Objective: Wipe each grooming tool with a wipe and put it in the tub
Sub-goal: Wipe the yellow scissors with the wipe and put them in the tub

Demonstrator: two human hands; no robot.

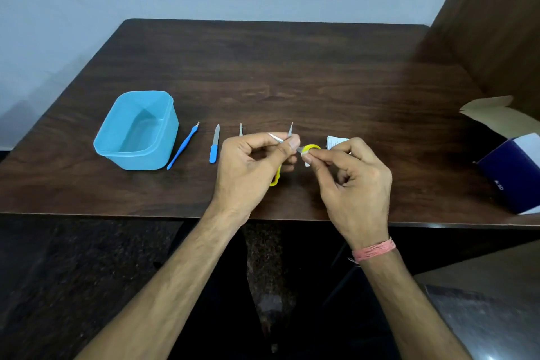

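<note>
My left hand (248, 166) grips small yellow-handled scissors (290, 130) near the pivot, with the two blades spread and pointing up. One yellow handle ring shows between my hands, the other below my left palm. My right hand (356, 184) pinches a small white wipe (306, 158) against the upper handle ring. The blue tub (146, 159) stands empty at the left. Between the tub and my left hand lie a blue cuticle tool (182, 149), a blue-handled nail file (214, 146) and tweezers (240, 129), whose tip alone shows above my left hand.
A white sachet (336, 142) lies on the dark wooden table (292, 67) just behind my right hand. An open navy and white box (511, 175) with cardboard flaps sits at the right edge. A wall runs behind the table.
</note>
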